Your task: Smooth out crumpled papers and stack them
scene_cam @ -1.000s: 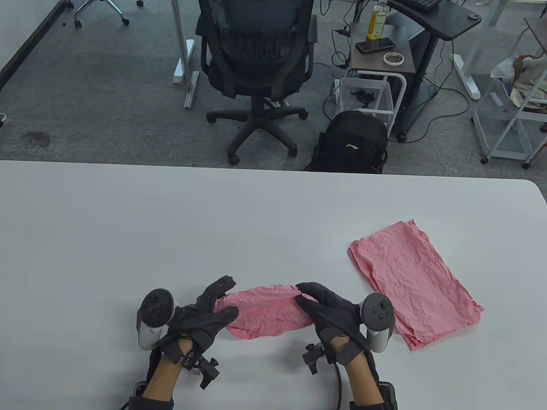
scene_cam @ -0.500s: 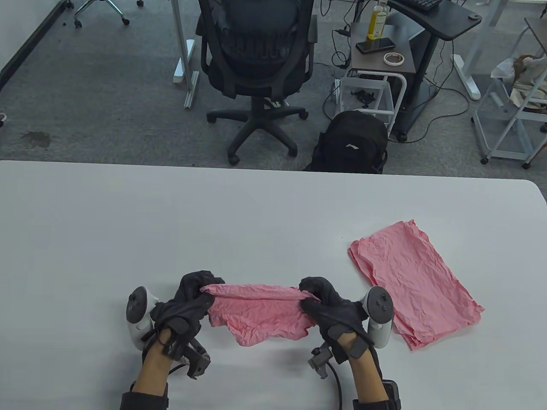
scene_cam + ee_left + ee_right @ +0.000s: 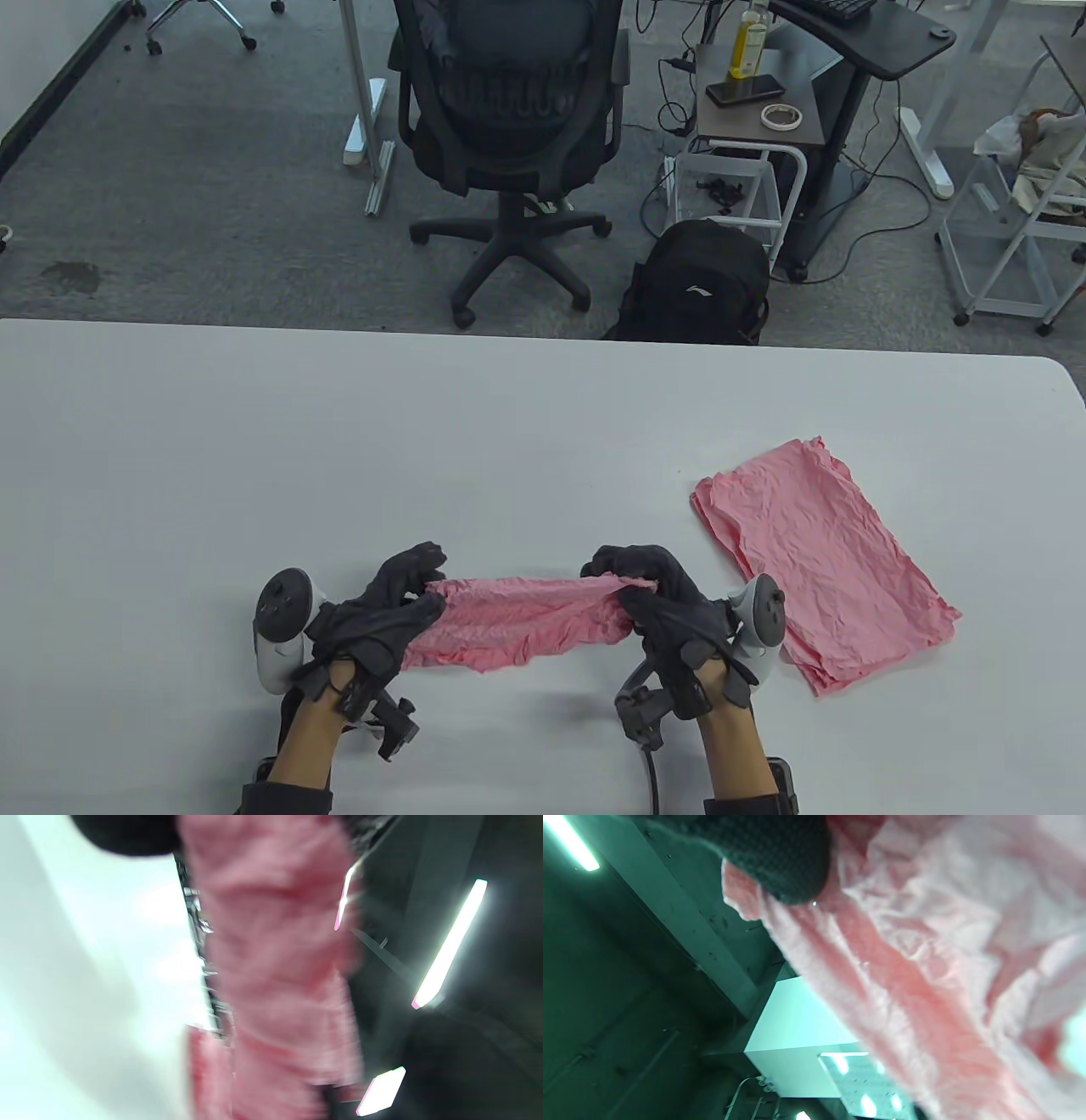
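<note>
A crumpled pink paper [image 3: 522, 615] is stretched between both hands just above the near part of the white table [image 3: 424, 441]. My left hand [image 3: 399, 607] pinches its left end and my right hand [image 3: 649, 594] grips its right end, fingers curled. The sheet's lower edge hangs loose and ragged. A stack of flattened pink papers [image 3: 819, 560] lies at the right, beside my right hand. The left wrist view shows the pink paper [image 3: 275, 963] blurred and close. The right wrist view shows a gloved fingertip [image 3: 780, 861] on the pink paper [image 3: 925, 963].
Beyond the table's far edge stand a black office chair [image 3: 509, 110], a black backpack [image 3: 700, 284] and a small side table [image 3: 755, 102] with a bottle, phone and tape roll.
Both hands have lifted the paper's ends off the table and pulled them apart. The sheet has gone from lying slack to being stretched taut between them.
</note>
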{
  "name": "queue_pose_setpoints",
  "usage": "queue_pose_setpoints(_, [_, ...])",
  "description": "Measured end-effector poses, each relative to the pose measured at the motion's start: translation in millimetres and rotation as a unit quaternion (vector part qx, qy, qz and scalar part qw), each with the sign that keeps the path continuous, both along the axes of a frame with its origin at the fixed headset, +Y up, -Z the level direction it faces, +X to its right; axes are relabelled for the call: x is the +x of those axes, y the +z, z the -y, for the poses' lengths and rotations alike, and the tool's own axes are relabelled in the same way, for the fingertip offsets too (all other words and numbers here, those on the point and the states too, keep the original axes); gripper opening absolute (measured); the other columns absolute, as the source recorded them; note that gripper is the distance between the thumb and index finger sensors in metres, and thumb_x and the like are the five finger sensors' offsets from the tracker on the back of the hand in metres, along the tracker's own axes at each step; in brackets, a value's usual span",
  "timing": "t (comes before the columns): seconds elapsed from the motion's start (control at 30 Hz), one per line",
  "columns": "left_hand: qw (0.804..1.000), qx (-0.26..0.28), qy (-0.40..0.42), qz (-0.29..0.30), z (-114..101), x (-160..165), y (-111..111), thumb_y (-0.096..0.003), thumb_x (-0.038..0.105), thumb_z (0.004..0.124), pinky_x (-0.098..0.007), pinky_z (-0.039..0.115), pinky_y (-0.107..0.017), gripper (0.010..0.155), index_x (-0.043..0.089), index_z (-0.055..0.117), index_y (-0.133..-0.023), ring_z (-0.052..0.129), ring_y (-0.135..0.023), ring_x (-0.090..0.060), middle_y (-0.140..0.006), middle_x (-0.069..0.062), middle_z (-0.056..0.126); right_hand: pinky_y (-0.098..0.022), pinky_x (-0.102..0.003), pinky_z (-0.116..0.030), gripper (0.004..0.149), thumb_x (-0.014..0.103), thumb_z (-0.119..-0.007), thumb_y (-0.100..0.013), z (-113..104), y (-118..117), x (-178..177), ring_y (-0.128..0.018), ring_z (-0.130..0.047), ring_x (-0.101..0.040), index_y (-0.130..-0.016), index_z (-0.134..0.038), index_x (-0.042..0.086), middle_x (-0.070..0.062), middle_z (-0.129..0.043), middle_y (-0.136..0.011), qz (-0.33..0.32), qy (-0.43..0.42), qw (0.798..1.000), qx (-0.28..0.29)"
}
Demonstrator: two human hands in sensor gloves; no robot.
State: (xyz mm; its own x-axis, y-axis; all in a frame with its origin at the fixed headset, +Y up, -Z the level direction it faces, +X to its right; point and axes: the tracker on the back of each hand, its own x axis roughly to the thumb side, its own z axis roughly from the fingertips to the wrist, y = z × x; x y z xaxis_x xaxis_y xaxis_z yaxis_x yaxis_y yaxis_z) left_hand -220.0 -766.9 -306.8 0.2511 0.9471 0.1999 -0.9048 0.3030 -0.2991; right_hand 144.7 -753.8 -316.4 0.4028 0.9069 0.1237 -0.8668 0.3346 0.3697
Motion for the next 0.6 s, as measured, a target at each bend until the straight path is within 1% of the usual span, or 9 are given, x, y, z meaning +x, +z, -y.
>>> queue_pose_setpoints(0.1, [0.972, 0.090, -0.208, -0.054, -12.9, 2.4, 2.7, -0.0505, 0.033, 0.083, -0.028, 0.084, -0.029, 0.064, 0.018, 0.059, -0.108, 0.095, -0.036, -0.008, -0.094, -0.009, 0.070, -0.037, -0.047, -0.088, 0.042, 0.011, -0.074, -0.049, -0.6, 1.6, -4.5, -0.063, -0.097, -0.045, -0.089, -0.075, 0.022, -0.020, -0.083, -0.089, -0.026, 0.041, 0.999, -0.016])
queue_pose_setpoints(0.17, [0.957, 0.128, -0.246, -0.085, -17.3, 3.7, 7.0, -0.0494, 0.031, 0.084, -0.029, 0.084, -0.029, 0.062, 0.019, 0.063, -0.107, 0.095, -0.035, -0.010, -0.093, -0.008, 0.072, -0.027, -0.037, -0.092, 0.045, 0.014, -0.078, -0.049, 3.0, 2.4, -1.3, -0.055, -0.102, -0.039, -0.093, -0.073, 0.021, -0.020, -0.084, -0.086, 0.009, 0.112, 0.993, -0.037])
queue_pose_setpoints(0.23, [0.943, 0.152, -0.279, -0.096, -19.4, 3.9, 7.6, -0.0488, 0.028, 0.084, -0.032, 0.083, -0.029, 0.060, 0.019, 0.066, -0.105, 0.095, -0.035, -0.012, -0.093, -0.010, 0.072, -0.015, -0.030, -0.093, 0.046, 0.017, -0.083, -0.049, 7.1, 1.5, 4.1, -0.038, -0.108, -0.031, -0.093, -0.072, 0.015, -0.022, -0.089, -0.079, 0.068, 0.171, 0.980, -0.071])
queue_pose_setpoints(0.33, [0.918, 0.164, -0.351, -0.088, -18.0, 6.2, 6.8, -0.0491, 0.029, 0.084, -0.031, 0.083, -0.031, 0.061, 0.019, 0.065, -0.106, 0.095, -0.037, -0.011, -0.094, -0.009, 0.071, -0.003, -0.027, -0.089, 0.050, 0.021, -0.090, -0.046, 11.2, 3.4, 10.4, -0.019, -0.108, -0.026, -0.091, -0.074, 0.009, -0.021, -0.096, -0.067, 0.156, 0.313, 0.932, -0.091])
queue_pose_setpoints(0.37, [0.915, 0.166, -0.358, -0.087, -16.6, 7.9, 7.0, -0.0488, 0.028, 0.085, -0.032, 0.083, -0.031, 0.060, 0.019, 0.066, -0.105, 0.095, -0.037, -0.012, -0.094, -0.010, 0.071, -0.001, -0.026, -0.088, 0.051, 0.023, -0.092, -0.045, 11.5, 3.9, 10.2, -0.016, -0.108, -0.025, -0.091, -0.075, 0.009, -0.020, -0.097, -0.065, 0.165, 0.341, 0.921, -0.089])
queue_pose_setpoints(0.47, [0.899, 0.146, -0.410, -0.049, -11.8, 16.3, 3.9, -0.0477, 0.029, 0.087, -0.039, 0.080, -0.040, 0.062, 0.020, 0.067, -0.106, 0.093, -0.049, -0.019, -0.097, -0.012, 0.068, -0.002, -0.026, -0.087, 0.053, 0.033, -0.091, -0.045, 7.1, 5.4, 4.4, -0.017, -0.107, -0.025, -0.091, -0.075, 0.010, -0.018, -0.098, -0.064, 0.192, 0.467, 0.862, -0.047])
queue_pose_setpoints(0.5, [0.891, 0.121, -0.437, -0.023, -8.5, 19.5, 3.1, -0.0478, 0.029, 0.088, -0.043, 0.076, -0.049, 0.064, 0.020, 0.065, -0.107, 0.088, -0.062, -0.024, -0.101, -0.013, 0.062, -0.004, -0.027, -0.087, 0.053, 0.034, -0.090, -0.046, 3.7, 6.4, 1.8, -0.019, -0.107, -0.026, -0.091, -0.076, 0.011, -0.017, -0.098, -0.063, 0.208, 0.512, 0.833, -0.016])
queue_pose_setpoints(0.53, [0.884, 0.106, -0.456, -0.010, -6.2, 21.0, 3.8, -0.0481, 0.030, 0.088, -0.048, 0.071, -0.057, 0.065, 0.021, 0.064, -0.108, 0.083, -0.073, -0.030, -0.105, -0.013, 0.058, -0.007, -0.029, -0.088, 0.053, 0.035, -0.090, -0.046, 2.3, 7.2, 1.2, -0.023, -0.107, -0.027, -0.091, -0.075, 0.012, -0.016, -0.098, -0.064, 0.217, 0.532, 0.818, -0.001])
queue_pose_setpoints(0.6, [0.866, 0.094, -0.491, 0.009, -1.5, 24.7, 4.7, -0.0478, 0.034, 0.089, -0.055, 0.064, -0.065, 0.067, 0.022, 0.064, -0.108, 0.074, -0.084, -0.036, -0.108, -0.011, 0.054, -0.025, -0.043, -0.086, 0.058, 0.036, -0.089, -0.046, 0.9, 8.7, 0.1, -0.048, -0.100, -0.041, -0.095, -0.070, 0.013, -0.022, -0.089, -0.079, 0.226, 0.562, 0.795, 0.025])
